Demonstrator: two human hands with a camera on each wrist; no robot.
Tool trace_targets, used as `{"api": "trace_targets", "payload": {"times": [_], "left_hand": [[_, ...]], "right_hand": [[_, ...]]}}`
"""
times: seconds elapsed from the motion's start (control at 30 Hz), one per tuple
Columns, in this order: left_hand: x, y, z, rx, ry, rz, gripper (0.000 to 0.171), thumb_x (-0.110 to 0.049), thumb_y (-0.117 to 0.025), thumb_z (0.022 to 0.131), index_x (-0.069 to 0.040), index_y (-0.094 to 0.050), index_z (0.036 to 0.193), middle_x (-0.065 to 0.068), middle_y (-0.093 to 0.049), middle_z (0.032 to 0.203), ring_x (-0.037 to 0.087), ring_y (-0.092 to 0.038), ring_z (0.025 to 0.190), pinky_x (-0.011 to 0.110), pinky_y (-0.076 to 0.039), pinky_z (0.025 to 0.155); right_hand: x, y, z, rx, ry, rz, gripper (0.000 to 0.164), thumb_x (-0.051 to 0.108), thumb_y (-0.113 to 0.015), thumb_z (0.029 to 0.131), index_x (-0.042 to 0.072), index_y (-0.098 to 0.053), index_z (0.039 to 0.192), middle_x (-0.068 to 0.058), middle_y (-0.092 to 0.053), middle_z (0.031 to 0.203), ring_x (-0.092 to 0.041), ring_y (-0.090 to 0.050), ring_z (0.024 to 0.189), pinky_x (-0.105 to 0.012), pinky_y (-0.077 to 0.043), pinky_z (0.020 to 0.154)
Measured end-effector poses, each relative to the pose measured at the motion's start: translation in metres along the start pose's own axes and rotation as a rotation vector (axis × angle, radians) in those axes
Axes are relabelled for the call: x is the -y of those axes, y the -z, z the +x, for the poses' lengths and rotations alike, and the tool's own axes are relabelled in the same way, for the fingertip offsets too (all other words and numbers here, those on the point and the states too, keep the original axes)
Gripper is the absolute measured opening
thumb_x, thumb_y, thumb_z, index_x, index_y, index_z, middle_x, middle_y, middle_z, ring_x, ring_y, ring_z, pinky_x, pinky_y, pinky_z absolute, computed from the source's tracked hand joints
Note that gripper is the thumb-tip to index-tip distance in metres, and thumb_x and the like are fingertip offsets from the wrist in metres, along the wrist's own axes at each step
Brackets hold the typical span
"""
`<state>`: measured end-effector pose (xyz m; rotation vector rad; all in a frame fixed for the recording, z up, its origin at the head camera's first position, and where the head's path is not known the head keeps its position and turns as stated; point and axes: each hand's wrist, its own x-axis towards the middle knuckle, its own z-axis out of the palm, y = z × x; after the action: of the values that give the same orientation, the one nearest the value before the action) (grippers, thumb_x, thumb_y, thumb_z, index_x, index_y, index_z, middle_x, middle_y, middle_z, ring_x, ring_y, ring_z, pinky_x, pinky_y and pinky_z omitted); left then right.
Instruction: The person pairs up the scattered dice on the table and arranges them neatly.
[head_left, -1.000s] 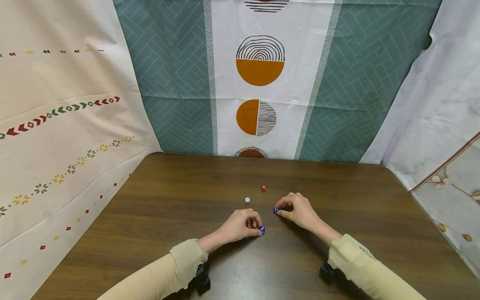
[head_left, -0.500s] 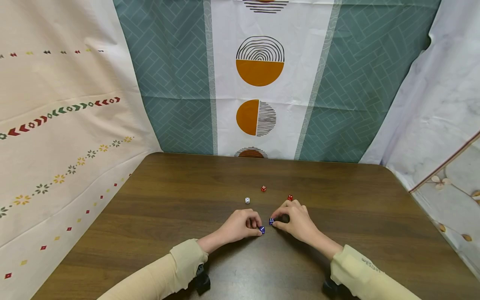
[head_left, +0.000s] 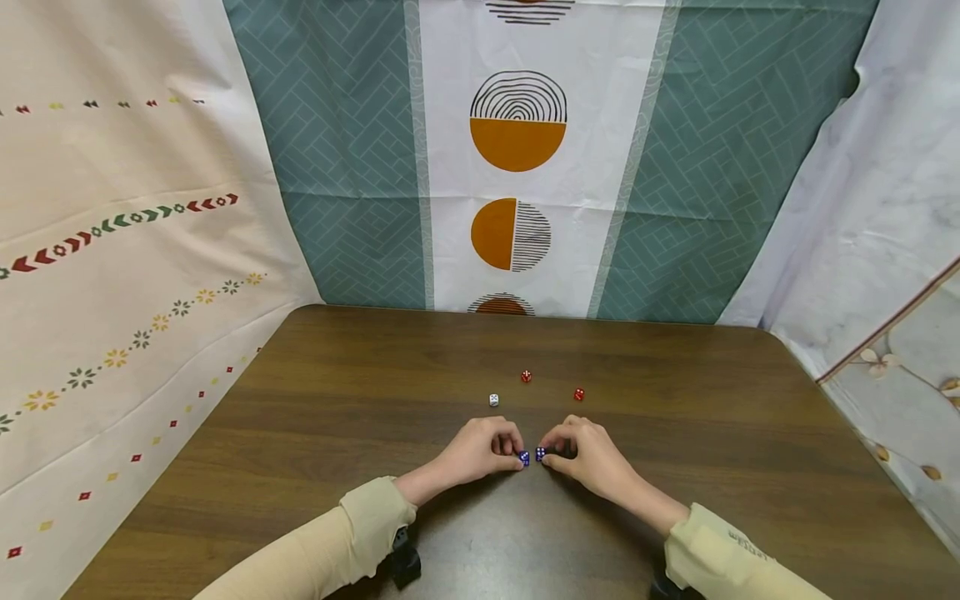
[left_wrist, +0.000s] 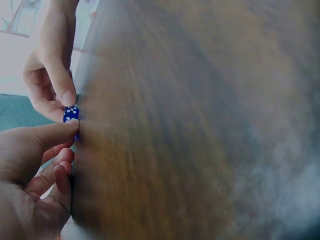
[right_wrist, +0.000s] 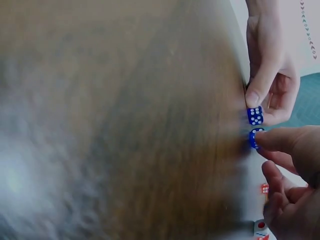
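Note:
My left hand (head_left: 476,451) pinches a blue die with white pips (head_left: 524,458) between thumb and fingers, low over the brown table (head_left: 360,375). Facing it, my right hand (head_left: 591,452) pinches a second blue die (head_left: 540,454). A narrow gap separates the two dice in the head view. In the right wrist view the left hand's die (right_wrist: 255,115) shows its pips, while the right thumb partly covers the other die (right_wrist: 252,139). My left thumb hides most of its die in the left wrist view.
Beyond the hands lie a white die (head_left: 493,400), a red die (head_left: 526,377) and, farther right, another red die (head_left: 579,394). A patterned teal and white cloth (head_left: 352,167) hangs at the table's back edge, with pale cloths on both sides.
My right hand has brought its blue die toward me and left, up close to the other blue die. This uncovers the right red die. My left hand has stayed put.

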<state>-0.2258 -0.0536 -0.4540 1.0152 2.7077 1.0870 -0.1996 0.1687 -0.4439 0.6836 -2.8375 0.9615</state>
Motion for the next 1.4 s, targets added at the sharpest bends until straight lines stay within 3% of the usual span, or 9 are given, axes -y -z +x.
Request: {"api": "trace_targets", "payload": {"times": [0.57, 1.4], "left_hand": [[0.0005, 0.0012, 0.0003, 0.004, -0.005, 0.008, 0.013, -0.018, -0.082, 0.08, -0.015, -0.07, 0.086, -0.001, -0.061, 0.077, -0.002, -0.048, 0.063, 0.016, -0.042, 0.061], [0.0005, 0.0012, -0.0018, 0.004, -0.005, -0.035, 0.014, -0.017, -0.083, 0.079, -0.014, -0.072, 0.086, 0.001, -0.062, 0.078, -0.001, -0.048, 0.063, 0.016, -0.042, 0.061]], "right_hand": [[0.0027, -0.0079, -0.0039, 0.01, 0.002, 0.028, 0.012, 0.019, -0.08, 0.081, 0.022, -0.073, 0.09, 0.01, -0.058, 0.076, 0.003, -0.047, 0.064, -0.022, -0.036, 0.071], [0.0037, -0.0075, -0.0052, 0.014, -0.006, 0.054, 0.011, 0.018, -0.08, 0.081, 0.022, -0.073, 0.089, 0.011, -0.058, 0.076, 0.002, -0.048, 0.066, -0.023, -0.036, 0.072]]}}
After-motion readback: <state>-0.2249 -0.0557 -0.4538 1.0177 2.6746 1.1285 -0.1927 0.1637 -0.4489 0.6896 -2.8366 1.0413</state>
